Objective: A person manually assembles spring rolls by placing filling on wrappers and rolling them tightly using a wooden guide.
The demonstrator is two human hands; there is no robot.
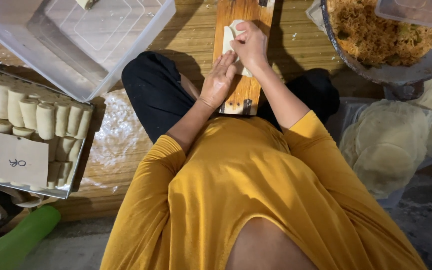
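The right hand (250,45) sits on a pale dough wrapper (232,40) and pinches its folded edge with bent fingers. The left hand (218,80) is just beside it, lying flat with straight fingers that press down on the near part of the same wrapper. It is not closed around anything. The two hands touch each other.

The wrapper lies on a long wooden board (241,90). The board rests across the person's lap, between knees in black trousers (151,90), and points away from the body. The person wears a yellow long-sleeved top (246,190).

To the right, past the board, stands a big metal bowl (356,67) full of shredded brown filling (376,35). A clear plastic lid (416,12) lies over part of it. Nearer to the person on that side is a pile of round, flat dough sheets (391,145).

To the left is a metal tray (73,172) packed with rolled-up spring rolls (36,115) lying side by side. A piece of cardboard (11,157) covers the near corner of the tray. Above the tray is a clear plastic box (76,35). A green tube-shaped thing (21,240) lies on the floor at the bottom left. All of it sits on a wooden floor (191,35).
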